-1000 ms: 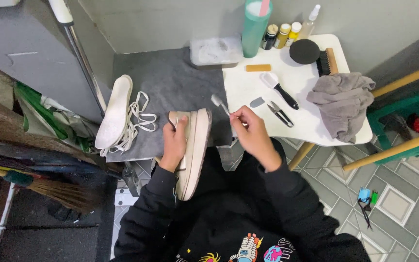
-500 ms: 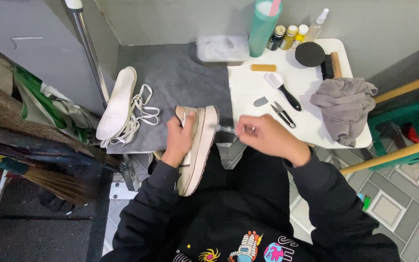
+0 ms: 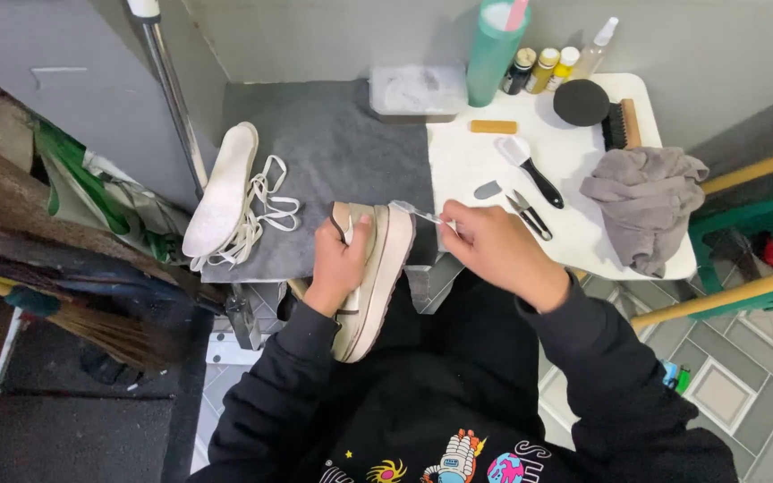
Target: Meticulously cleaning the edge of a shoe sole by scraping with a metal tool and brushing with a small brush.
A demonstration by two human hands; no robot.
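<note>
Head view: grey mat (image 3: 333,152) beside white desk (image 3: 467,170); left hand (image 3: 344,255) grips cream platform shoe (image 3: 373,277) at mat's front edge; right hand (image 3: 489,246) pinches small brush (image 3: 422,213) touching its sole; insole (image 3: 221,188), laces (image 3: 266,201) on mat

One shoe (image 3: 373,277), one insole (image 3: 221,188), one grey cloth (image 3: 644,204), and seemingly four small bottles (image 3: 547,67).

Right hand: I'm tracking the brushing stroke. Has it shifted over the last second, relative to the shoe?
Yes. The right hand has drawn slightly away from the shoe, toward the white table, with the small brush at the sole's edge.
</note>
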